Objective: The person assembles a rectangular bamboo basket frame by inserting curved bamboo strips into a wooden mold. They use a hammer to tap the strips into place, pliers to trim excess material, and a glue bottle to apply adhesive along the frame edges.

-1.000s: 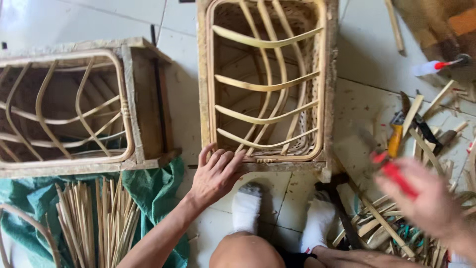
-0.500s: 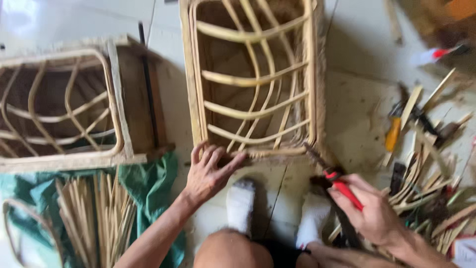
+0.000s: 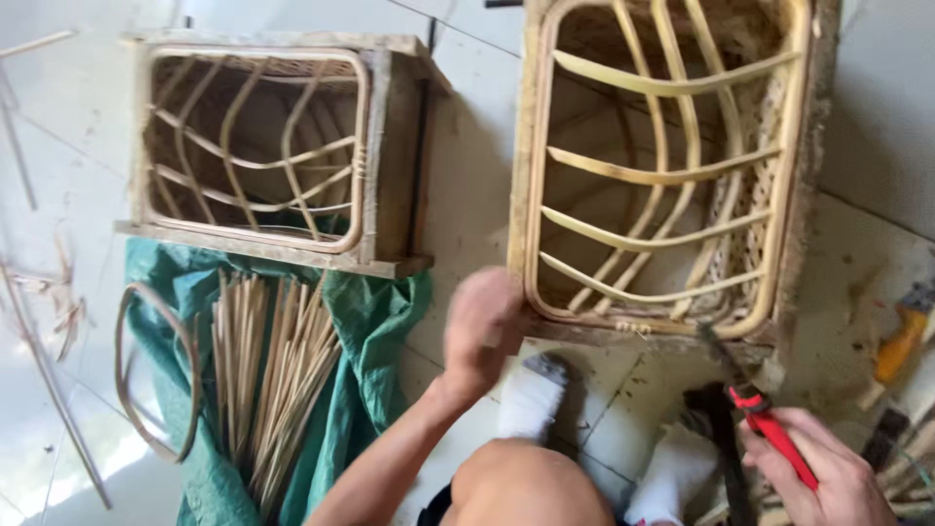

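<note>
My left hand hovers, blurred, just off the near left corner of a rattan frame box lying on the floor in front of me. It holds nothing I can see and its fingers look curled. My right hand grips red-handled pliers, whose dark tip points up at the near edge of that box. My feet in white socks rest below the box.
A second rattan box lies at the left. Below it a green cloth holds a bundle of thin cane sticks and a bent cane loop. An orange-handled tool and offcuts lie at the right.
The view has shifted right. My left hand has lifted off the box's near edge and curled. My right hand brought the pliers in from the right toward the box's near edge.
</note>
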